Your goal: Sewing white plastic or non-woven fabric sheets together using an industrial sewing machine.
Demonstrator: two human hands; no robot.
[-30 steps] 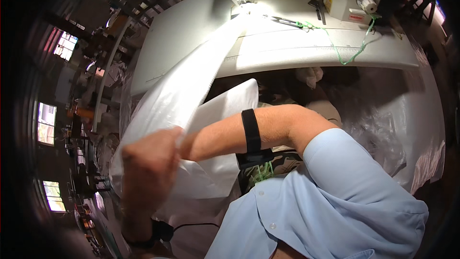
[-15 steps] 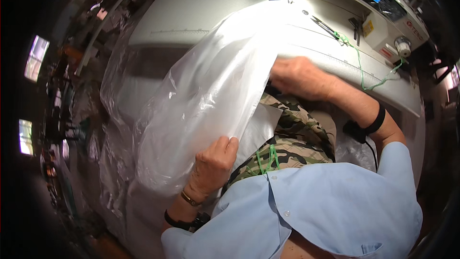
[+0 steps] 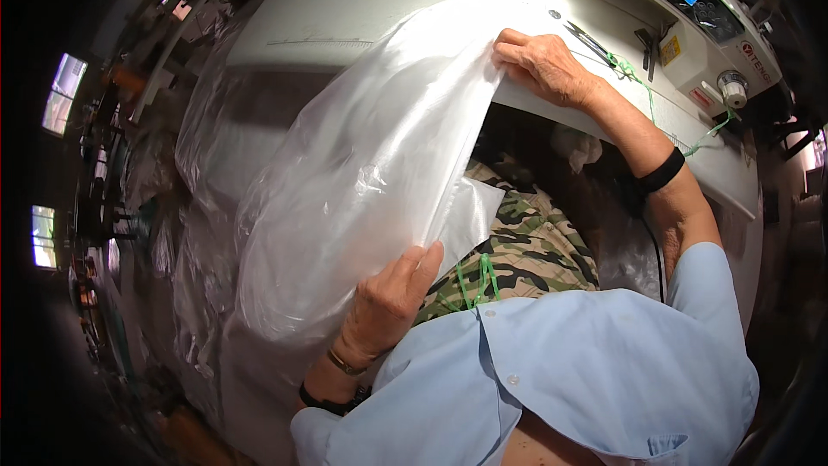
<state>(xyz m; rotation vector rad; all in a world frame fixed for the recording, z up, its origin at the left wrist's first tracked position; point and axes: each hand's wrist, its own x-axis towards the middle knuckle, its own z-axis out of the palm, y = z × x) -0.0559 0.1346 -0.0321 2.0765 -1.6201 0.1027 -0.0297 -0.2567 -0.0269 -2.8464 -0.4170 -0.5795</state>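
The white plastic sheet (image 3: pixel 371 147) lay slantwise, with its upper end on the pale tabletop (image 3: pixel 319 22) under the needle area of a white sewing machine (image 3: pixel 699 56), and its lower part hung over the front edge toward the person's lap. The right hand (image 3: pixel 545 67) was above the front part of the tabletop, and its fingers were grasping the right edge of the sheet, near the needle. The left hand (image 3: pixel 388 298) was much lower, near the lap, and its fingers were pinching the same edge, although the film partly hid them. Between the two hands this edge ran almost straight. A strong light made the tabletop very bright around the needle, while its left side was greyer and carried a printed scale (image 3: pixel 319 41) along the front. To the right of the sheet, dark thread snips (image 3: pixel 591 41) rested on the surface, and a green cord (image 3: pixel 634 78) ran from near them toward the knob (image 3: pixel 733 88) of the machine. A small black tool (image 3: pixel 645 47) lay between the snips and the machine's body. Under the tabletop it was dark. The room at the left was dim and crowded with blurred objects, and several bright windows (image 3: pixel 65 93) stood out in it.
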